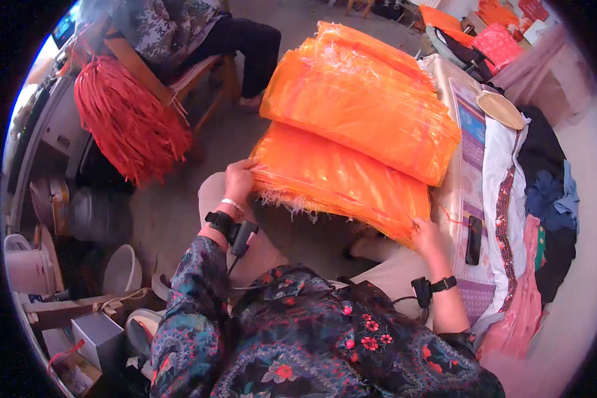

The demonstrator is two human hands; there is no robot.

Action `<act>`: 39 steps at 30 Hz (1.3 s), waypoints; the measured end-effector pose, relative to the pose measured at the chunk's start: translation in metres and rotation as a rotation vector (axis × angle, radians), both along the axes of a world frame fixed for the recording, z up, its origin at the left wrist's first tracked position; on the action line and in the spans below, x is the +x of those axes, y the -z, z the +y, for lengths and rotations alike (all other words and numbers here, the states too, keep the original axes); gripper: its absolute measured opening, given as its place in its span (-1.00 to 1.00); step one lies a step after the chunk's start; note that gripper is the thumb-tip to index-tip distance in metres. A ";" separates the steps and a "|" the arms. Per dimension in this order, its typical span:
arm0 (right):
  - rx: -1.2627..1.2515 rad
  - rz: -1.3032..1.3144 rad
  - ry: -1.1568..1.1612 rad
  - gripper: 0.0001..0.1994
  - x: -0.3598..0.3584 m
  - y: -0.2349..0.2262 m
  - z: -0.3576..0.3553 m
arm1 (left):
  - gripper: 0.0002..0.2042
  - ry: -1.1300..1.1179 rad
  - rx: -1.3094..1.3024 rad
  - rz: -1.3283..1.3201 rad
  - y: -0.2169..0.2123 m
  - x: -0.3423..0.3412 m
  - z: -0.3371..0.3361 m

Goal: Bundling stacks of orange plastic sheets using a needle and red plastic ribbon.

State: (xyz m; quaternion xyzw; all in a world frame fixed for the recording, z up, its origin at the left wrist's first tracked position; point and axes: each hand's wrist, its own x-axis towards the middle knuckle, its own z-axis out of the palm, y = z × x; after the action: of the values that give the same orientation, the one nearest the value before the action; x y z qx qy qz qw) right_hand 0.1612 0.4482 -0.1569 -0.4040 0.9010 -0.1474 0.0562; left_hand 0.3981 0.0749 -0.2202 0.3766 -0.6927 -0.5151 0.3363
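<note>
Head view: left hand (240, 179) and right hand (429, 237) grip glossy, frayed orange sheets (357, 129), long axis slanting down rightward.

left grip (241, 178), right grip (427, 237): on orange sheets (358, 132) | red strips (129, 123): hanging

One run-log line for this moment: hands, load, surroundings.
left hand: gripping left edge of orange sheets | right hand: gripping their lower right corner | right: black phone on patterned cloth | left: hanging red strand bundle

Glossy, frayed-edged plastic orange sheets (358, 109)
</note>
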 end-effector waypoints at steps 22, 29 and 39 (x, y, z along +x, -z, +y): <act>-0.060 -1.247 0.147 -0.84 0.000 0.016 -0.017 | -0.78 0.072 0.319 -0.052 -0.076 0.044 -0.088; -0.288 -1.253 0.317 -0.80 0.012 0.011 -0.010 | -0.65 -0.076 -1.378 -1.155 -0.066 0.113 -0.245; -0.339 -1.237 0.343 -0.77 0.021 -0.001 -0.006 | -0.83 0.069 -1.393 -1.557 -0.100 0.135 -0.271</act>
State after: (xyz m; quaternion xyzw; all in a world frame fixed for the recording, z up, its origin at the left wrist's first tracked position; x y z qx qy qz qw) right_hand 0.1817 0.4424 -0.1559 -0.0990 0.7186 -0.4988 0.4744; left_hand 0.5334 -0.1957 -0.1203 0.3071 -0.8719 0.3739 -0.0753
